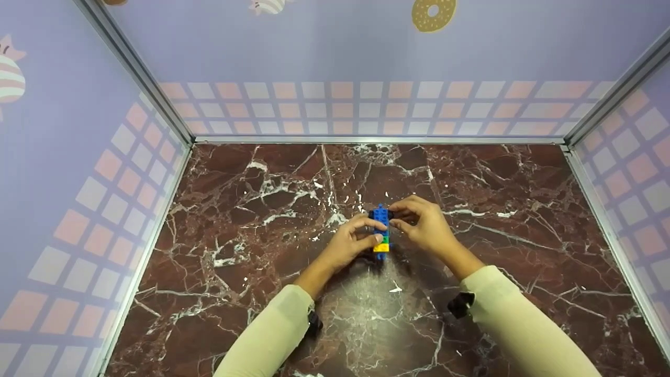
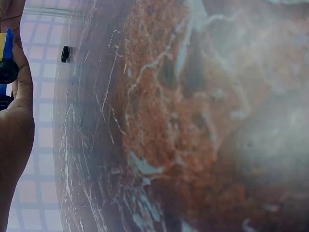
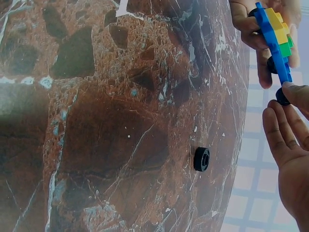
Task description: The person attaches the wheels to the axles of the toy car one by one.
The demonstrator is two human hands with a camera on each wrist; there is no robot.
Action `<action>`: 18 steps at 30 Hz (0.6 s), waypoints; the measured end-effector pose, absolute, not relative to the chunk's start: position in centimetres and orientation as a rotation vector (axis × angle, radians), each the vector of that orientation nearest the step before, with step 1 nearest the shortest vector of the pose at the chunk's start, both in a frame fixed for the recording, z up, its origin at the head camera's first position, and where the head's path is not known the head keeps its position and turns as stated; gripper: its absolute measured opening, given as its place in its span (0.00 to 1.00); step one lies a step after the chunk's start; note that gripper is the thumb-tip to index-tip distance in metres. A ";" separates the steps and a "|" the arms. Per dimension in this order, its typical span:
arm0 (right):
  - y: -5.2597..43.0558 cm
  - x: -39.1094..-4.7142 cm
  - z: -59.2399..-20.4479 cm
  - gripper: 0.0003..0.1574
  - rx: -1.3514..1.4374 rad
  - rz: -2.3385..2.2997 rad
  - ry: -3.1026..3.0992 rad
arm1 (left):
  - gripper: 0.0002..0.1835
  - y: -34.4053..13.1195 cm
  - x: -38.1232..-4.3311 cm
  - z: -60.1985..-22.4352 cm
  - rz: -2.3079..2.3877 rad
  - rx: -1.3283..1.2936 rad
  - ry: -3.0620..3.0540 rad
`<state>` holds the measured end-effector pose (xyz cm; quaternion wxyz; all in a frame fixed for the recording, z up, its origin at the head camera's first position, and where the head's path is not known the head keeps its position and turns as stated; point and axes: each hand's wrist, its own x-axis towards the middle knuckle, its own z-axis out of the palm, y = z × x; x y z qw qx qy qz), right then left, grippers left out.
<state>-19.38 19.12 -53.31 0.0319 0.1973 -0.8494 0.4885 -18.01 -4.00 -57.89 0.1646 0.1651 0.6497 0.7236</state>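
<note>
A small toy car (image 1: 381, 214) of blue, green and yellow building blocks is held a little above the table. My left hand (image 1: 348, 243) grips its body from the left, the index finger across the top and the thumb near the yellow block. At the far end, my right hand (image 1: 426, 225) pinches a black wheel (image 3: 282, 96) with thumb and fingers at the car's right side. More black wheels show along the blue base in both wrist views. In the left wrist view the toy is cut off by the frame's edge.
A loose black wheel (image 3: 199, 159) lies on the dark red marbled tabletop (image 1: 235, 303), and a small black round object (image 2: 65, 54) shows in the left wrist view. Lilac patterned panels (image 1: 335, 47) with metal edges enclose the table's back and sides.
</note>
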 end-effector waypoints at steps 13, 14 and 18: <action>19.1 -19.4 -53.4 0.19 0.615 1.516 -2.603 | 0.16 -3.9 -18.2 -58.0 2.066 0.569 1.928; 19.2 -19.4 -53.5 0.19 0.615 1.520 -2.603 | 0.16 -3.9 -18.2 -57.9 2.064 0.560 1.925; 19.2 -19.4 -53.6 0.19 0.623 1.521 -2.599 | 0.17 -4.0 -18.1 -57.8 2.045 0.496 1.919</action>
